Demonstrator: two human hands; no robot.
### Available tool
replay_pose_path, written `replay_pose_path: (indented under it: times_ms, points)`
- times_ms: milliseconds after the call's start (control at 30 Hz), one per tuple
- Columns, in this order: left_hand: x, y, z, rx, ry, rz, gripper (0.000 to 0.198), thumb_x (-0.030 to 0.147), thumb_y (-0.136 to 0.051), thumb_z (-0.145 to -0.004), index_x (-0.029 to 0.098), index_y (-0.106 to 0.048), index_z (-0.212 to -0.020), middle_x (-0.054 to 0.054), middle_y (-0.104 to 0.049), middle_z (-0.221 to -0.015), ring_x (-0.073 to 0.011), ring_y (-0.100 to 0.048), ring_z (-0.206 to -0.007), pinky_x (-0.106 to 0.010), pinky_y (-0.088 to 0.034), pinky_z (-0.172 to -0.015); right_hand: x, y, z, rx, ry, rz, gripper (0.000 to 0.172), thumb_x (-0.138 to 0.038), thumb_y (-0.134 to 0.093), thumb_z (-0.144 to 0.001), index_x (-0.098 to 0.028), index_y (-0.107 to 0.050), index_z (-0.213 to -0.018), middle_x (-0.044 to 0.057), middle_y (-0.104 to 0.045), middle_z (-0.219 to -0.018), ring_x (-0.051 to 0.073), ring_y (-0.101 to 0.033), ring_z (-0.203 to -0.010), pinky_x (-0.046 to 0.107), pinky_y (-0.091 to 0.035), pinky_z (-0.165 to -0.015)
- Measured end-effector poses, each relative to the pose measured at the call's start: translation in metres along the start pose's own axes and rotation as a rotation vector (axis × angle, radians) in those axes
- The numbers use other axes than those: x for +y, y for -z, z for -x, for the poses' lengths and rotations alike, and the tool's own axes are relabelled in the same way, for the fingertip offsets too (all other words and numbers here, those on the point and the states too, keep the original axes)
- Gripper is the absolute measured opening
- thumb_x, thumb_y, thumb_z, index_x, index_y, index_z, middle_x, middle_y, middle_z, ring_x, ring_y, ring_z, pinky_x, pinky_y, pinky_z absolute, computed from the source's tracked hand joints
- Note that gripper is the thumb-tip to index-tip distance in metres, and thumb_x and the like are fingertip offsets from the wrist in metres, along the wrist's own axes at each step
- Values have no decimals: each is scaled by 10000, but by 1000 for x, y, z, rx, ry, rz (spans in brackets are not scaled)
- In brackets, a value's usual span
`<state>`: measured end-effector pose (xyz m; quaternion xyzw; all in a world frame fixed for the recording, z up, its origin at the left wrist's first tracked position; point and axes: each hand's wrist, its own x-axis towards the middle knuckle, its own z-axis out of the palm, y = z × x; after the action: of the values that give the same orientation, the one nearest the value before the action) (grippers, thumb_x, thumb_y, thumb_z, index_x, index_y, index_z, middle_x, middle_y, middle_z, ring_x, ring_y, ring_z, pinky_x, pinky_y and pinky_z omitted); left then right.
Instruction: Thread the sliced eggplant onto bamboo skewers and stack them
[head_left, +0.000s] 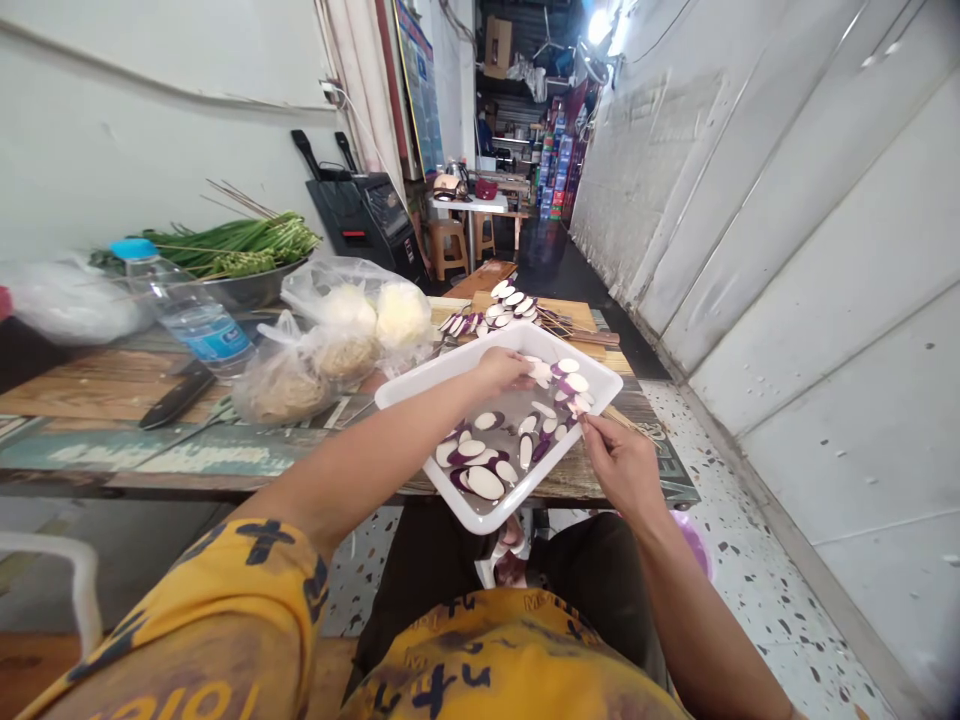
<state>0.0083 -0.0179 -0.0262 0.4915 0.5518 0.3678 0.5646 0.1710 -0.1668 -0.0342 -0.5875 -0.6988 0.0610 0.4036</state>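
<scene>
A white plastic tray (405, 390) holds loose oval eggplant slices (486, 483) with purple skin and pale flesh, lying in what looks like water. My left hand (504, 370) reaches over the tray, its fingers closed on a pale eggplant slice. At the tray's right rim, my right hand (622, 460) pinches the near end of a skewer; the thin stick itself is mostly hidden. A row of eggplant slices (576, 383) runs up from those fingertips. Beyond the tray, finished-looking eggplant skewers (510, 305) lie piled on a wooden board (585, 315).
On the table's left are a water bottle (196, 310), a black-handled knife (177, 396), knotted plastic bags (289, 375) of food and a metal bowl (251, 285) of green vegetables. A black speaker (367, 225) stands behind. A white wall (795, 250) runs along the right.
</scene>
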Motion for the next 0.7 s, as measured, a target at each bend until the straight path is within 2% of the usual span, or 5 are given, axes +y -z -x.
replay_pose_path:
  times_ms: [67, 133, 333, 533, 700]
  points:
    - [6, 5, -2, -32, 121, 247, 112, 106, -623, -714, 88, -560, -805, -88, -645, -683, -164, -642, -651, -274, -520, -652, 0, 2, 0, -23, 15, 23, 288, -306, -442, -842, -203, -700, -916, 35, -708, -770, 155, -621, -628, 225, -443, -587]
    - [11, 8, -1, -55, 131, 347, 77, 106, -600, -744, 84, -558, -803, -108, -659, -706, -165, -652, -663, -282, -529, -666, -1, 4, -1, -46, 36, 64, 279, -298, -445, -841, -210, -702, -903, 33, -709, -778, 157, -627, -636, 225, -439, -591]
    - [17, 7, 5, -102, 26, 418, 49, 113, -599, -760, 70, -579, -768, -128, -671, -717, -174, -665, -690, -288, -531, -706, -3, 8, -5, -92, 60, 142, 263, -280, -454, -836, -233, -705, -897, 30, -713, -799, 171, -645, -669, 229, -430, -589]
    - [17, 7, 6, -85, 11, 499, 118, 104, -645, -721, 69, -580, -813, -136, -677, -772, -190, -667, -711, -328, -537, -728, -4, 7, -6, -88, 54, 140, 269, -282, -452, -833, -237, -709, -900, 25, -713, -778, 168, -642, -645, 228, -431, -567]
    - [19, 6, 10, -79, 12, 457, 129, 106, -638, -727, 64, -579, -834, -138, -677, -758, -193, -668, -711, -327, -536, -737, -3, 7, -6, -95, 66, 149, 264, -279, -451, -838, -235, -707, -881, 27, -714, -786, 174, -648, -668, 230, -433, -584]
